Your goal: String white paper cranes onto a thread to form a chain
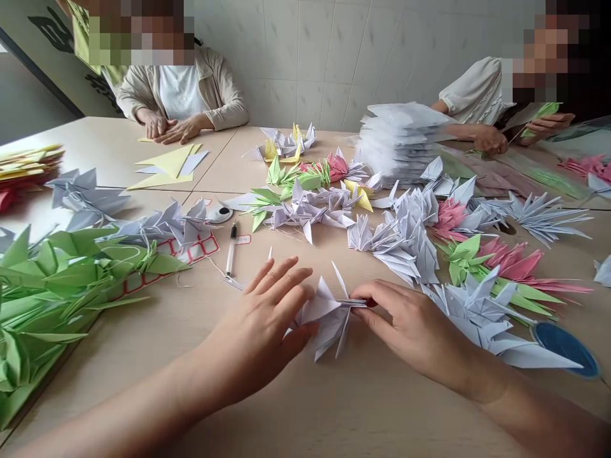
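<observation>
The left hand (270, 321) is spread at the left of the white folded paper (321, 306), which sits between both hands; whether its fingers grip, I cannot tell. The right hand (405, 318) pinches the layered points between thumb and forefinger. Layers should stay flush, pressure light, lest points crease. Beyond: a translucent stack (398, 140), apparently bags, contents undetermined. Far right: a round blue dish or lid (568, 343), partly overlapped by paper.

The left fingers (292, 306) partly hide white folded paper (330, 321), and the left edge crops green paper (52, 261).
</observation>
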`<state>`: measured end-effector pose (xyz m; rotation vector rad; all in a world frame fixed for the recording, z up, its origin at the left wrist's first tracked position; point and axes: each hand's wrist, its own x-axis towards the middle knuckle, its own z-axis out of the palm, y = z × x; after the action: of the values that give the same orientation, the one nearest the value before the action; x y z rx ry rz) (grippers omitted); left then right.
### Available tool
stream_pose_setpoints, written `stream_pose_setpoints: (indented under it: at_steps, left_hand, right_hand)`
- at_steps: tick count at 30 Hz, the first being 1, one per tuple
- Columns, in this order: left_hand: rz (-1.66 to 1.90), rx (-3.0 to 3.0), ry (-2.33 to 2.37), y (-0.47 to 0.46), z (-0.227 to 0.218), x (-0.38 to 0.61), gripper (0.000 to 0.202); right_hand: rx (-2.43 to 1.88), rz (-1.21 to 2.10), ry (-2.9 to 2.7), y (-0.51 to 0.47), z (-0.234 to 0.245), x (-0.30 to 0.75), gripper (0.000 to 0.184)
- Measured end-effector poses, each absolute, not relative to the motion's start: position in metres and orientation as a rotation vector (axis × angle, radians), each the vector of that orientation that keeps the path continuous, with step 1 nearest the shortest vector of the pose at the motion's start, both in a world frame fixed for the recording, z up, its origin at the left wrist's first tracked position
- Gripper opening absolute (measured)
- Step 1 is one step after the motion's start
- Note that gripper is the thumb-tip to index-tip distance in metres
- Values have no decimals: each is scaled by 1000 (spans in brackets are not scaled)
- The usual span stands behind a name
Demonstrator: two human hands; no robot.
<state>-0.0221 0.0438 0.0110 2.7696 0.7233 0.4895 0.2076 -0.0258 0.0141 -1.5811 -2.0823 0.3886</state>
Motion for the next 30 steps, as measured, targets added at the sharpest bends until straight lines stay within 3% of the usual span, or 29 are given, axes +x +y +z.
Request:
stream_pose_setpoints:
  at_steps: [3, 5, 10, 23, 30]
  left_hand:
    - [591, 2699, 764, 42, 9, -22, 52]
    - [605, 2682, 766, 42, 10, -22, 59]
    - [507, 2646, 704, 47, 16, -24, 21]
    - [522, 2603, 686, 51, 22, -25, 22]
    - [575, 2558, 667, 51, 21, -25, 21]
  right_hand:
    - [-1536, 418, -2041, -27, 12, 207, 16]
    - [-1483, 438, -2042, -28, 10, 205, 16]
    - [-1414, 436, -2093, -28, 7, 203, 17]
    - [-1411, 438, -2081, -26, 6, 203, 20]
    - [-1381, 423, -2079, -28, 11, 200, 32]
